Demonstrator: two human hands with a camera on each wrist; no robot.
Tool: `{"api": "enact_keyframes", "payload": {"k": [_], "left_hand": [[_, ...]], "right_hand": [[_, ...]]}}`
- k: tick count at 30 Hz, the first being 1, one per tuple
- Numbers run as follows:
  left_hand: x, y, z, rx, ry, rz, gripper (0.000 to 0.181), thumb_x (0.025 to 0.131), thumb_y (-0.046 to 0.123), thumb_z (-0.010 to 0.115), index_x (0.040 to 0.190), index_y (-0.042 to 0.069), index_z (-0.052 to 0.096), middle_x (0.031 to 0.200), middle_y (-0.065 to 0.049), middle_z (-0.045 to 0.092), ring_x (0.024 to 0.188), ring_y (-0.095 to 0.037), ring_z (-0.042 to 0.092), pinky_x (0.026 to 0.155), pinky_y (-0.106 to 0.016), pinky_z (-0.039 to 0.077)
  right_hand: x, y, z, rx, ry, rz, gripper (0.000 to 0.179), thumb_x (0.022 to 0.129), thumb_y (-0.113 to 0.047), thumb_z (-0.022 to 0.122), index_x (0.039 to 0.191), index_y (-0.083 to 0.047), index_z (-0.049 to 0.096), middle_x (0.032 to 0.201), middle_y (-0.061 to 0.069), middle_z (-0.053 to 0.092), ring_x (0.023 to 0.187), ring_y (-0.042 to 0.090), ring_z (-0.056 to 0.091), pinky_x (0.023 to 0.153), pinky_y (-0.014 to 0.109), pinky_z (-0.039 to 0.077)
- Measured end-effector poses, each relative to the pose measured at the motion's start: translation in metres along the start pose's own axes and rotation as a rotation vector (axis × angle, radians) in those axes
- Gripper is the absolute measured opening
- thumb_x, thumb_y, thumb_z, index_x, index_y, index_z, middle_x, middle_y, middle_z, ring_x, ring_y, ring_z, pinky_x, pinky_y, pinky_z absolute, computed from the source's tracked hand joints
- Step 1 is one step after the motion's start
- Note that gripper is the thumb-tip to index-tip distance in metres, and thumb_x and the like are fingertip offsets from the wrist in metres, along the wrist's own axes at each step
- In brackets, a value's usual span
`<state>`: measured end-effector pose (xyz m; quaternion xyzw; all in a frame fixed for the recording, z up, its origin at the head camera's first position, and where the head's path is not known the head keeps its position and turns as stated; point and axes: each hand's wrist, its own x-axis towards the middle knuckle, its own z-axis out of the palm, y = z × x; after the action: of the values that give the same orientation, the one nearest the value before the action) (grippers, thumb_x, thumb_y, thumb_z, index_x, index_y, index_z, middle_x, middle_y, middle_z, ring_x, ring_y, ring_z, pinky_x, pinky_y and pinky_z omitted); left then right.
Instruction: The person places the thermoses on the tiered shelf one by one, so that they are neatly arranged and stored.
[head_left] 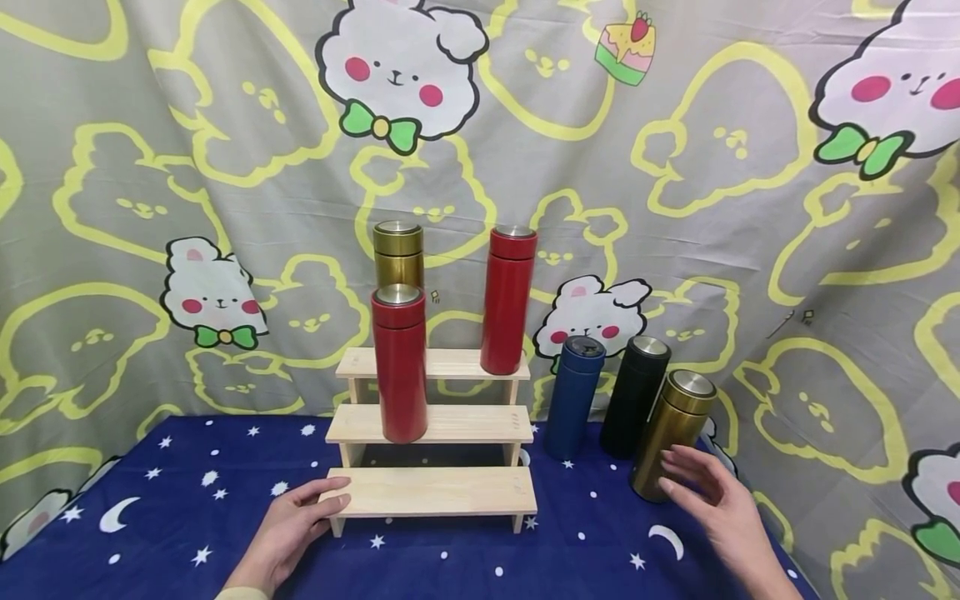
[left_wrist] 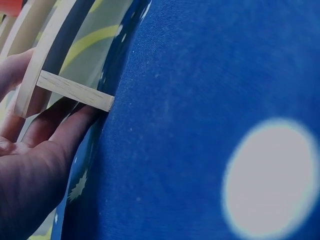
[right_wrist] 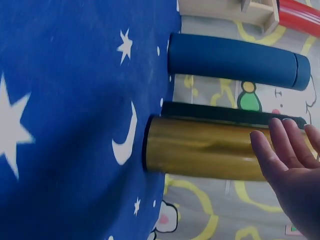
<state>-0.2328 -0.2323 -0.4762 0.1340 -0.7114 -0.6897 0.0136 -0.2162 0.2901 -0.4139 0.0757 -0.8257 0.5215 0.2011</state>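
A three-step wooden display stand (head_left: 433, 492) stands in the middle. My left hand (head_left: 288, 525) grips the left end of its lowest step, with fingers above and below the board in the left wrist view. One red thermos (head_left: 401, 375) is upright on the middle step. Behind it, a gold thermos (head_left: 399, 250) is on the top step at the left, and another red thermos (head_left: 510, 300) is there at the right. My right hand (head_left: 712, 504) is beside a second gold thermos (head_left: 678, 433) on the table, fingers loosely spread and not wrapped around it.
Right of the stand, a blue thermos (head_left: 574, 400) and a black thermos (head_left: 636, 396) are upright beside the gold one. A dark blue cloth (head_left: 442, 575) with stars and moons covers the table. Patterned grey curtain (head_left: 285, 192) hangs behind and at the sides.
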Motion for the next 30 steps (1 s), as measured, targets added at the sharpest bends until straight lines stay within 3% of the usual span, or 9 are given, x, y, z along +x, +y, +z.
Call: {"api": "enact_keyframes", "payload": {"k": [5,9,12,16,20,23,26,27,30], "left_hand": [[0.000,0.000,0.000,-0.004,0.003,0.005,0.041,0.082,0.015,0.081,0.117,-0.003,0.069,0.133,-0.020,0.052,0.096,-0.018,0.061,0.083,-0.033,0.052],[0.000,-0.001,0.001,-0.014,0.000,0.014,0.039,0.083,0.013,0.080,0.117,-0.003,0.069,0.133,-0.019,0.053,0.095,-0.018,0.061,0.082,-0.032,0.052],[-0.001,-0.001,0.001,-0.021,-0.003,0.022,0.038,0.083,0.011,0.080,0.117,-0.004,0.069,0.131,-0.018,0.054,0.094,-0.018,0.061,0.081,-0.031,0.053],[-0.001,-0.001,0.001,-0.017,0.005,0.017,0.039,0.082,0.013,0.080,0.116,-0.003,0.069,0.132,-0.019,0.054,0.094,-0.018,0.061,0.080,-0.030,0.053],[-0.001,-0.001,0.001,-0.014,-0.001,0.014,0.042,0.082,0.013,0.081,0.118,-0.004,0.068,0.135,-0.021,0.051,0.096,-0.019,0.061,0.082,-0.032,0.053],[-0.001,0.000,0.001,-0.007,0.000,0.007,0.042,0.081,0.015,0.082,0.117,-0.003,0.069,0.137,-0.022,0.049,0.097,-0.019,0.061,0.084,-0.035,0.053],[0.000,0.001,0.000,0.005,0.003,-0.002,0.042,0.081,0.017,0.082,0.117,-0.002,0.070,0.138,-0.023,0.048,0.098,-0.019,0.061,0.086,-0.037,0.053],[0.000,0.001,0.000,0.007,0.003,-0.005,0.042,0.081,0.017,0.082,0.117,-0.002,0.070,0.138,-0.023,0.048,0.098,-0.019,0.061,0.086,-0.038,0.053],[0.001,0.000,0.000,0.007,0.003,-0.010,0.042,0.081,0.017,0.082,0.117,-0.002,0.070,0.137,-0.023,0.049,0.098,-0.019,0.061,0.086,-0.038,0.053]], "right_hand": [[0.000,0.007,-0.007,-0.032,0.055,-0.008,0.046,0.093,-0.010,0.070,0.132,0.004,0.050,0.118,-0.002,0.065,0.102,-0.001,0.059,0.078,0.012,0.049],[0.000,0.016,-0.010,0.039,0.113,0.001,0.048,0.090,-0.001,0.071,0.130,0.009,0.047,0.112,-0.011,0.064,0.100,-0.001,0.059,0.078,0.011,0.048],[0.000,0.021,-0.010,0.023,0.147,0.030,0.051,0.089,-0.002,0.072,0.130,0.010,0.044,0.111,-0.013,0.060,0.100,-0.005,0.056,0.079,0.008,0.047],[0.006,0.025,-0.010,-0.084,0.159,0.096,0.057,0.091,-0.013,0.073,0.134,0.007,0.042,0.120,0.002,0.055,0.102,-0.008,0.048,0.080,0.005,0.043],[0.012,0.025,-0.011,-0.136,0.132,0.181,0.067,0.092,-0.023,0.072,0.140,0.007,0.037,0.134,0.023,0.046,0.116,0.015,0.047,0.080,0.002,0.038],[0.016,0.026,-0.013,-0.155,0.101,0.229,0.076,0.092,-0.030,0.072,0.145,0.006,0.031,0.141,0.027,0.040,0.127,0.036,0.039,0.091,0.012,0.041],[0.020,0.028,-0.014,-0.141,0.061,0.248,0.087,0.092,-0.032,0.072,0.150,0.007,0.021,0.148,0.031,0.030,0.134,0.045,0.031,0.107,0.040,0.037],[0.022,0.029,-0.014,-0.130,0.044,0.250,0.090,0.092,-0.032,0.072,0.151,0.007,0.016,0.150,0.033,0.026,0.136,0.047,0.028,0.108,0.051,0.033],[0.026,0.035,-0.014,-0.091,-0.005,0.249,0.098,0.093,-0.031,0.070,0.153,0.008,0.002,0.152,0.037,0.015,0.138,0.052,0.019,0.105,0.065,0.025]]}}
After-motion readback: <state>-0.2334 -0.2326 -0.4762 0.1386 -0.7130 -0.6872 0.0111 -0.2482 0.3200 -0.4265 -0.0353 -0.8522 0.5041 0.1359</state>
